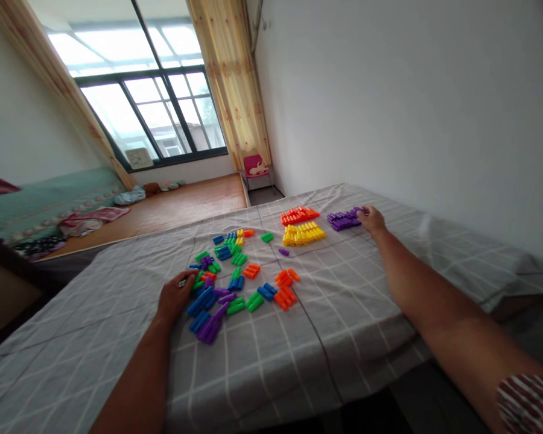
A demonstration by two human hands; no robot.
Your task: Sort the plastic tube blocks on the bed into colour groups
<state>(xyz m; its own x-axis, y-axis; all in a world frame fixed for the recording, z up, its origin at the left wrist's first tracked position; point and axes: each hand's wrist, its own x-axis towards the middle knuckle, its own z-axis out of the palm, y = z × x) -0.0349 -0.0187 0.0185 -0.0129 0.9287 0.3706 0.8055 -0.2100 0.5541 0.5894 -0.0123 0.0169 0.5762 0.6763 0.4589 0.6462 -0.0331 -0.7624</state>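
Note:
Small tube-shaped plastic pieces in several colours lie on a grey checked cloth. My right hand [371,220] reaches far out and pinches a purple tube piece [359,211] at the right end of a row of purple tube pieces [341,220]. My left hand [175,293] rests at the left edge of a loose pile, fingers bent together beside green tube pieces [198,282]; what is in them is hidden. Around the pile are blue tube pieces [201,301], purple ones fanned at the front [212,325], and orange tube pieces [285,297] to the right.
Stacked red-orange tubes [298,215] and yellow tubes [304,234] sit left of the purple row. A single purple tube [283,252] lies apart. The cloth-covered surface [262,367] meets a white wall [411,108] on the right. Behind are a bed [190,202] and a pink chair [254,163].

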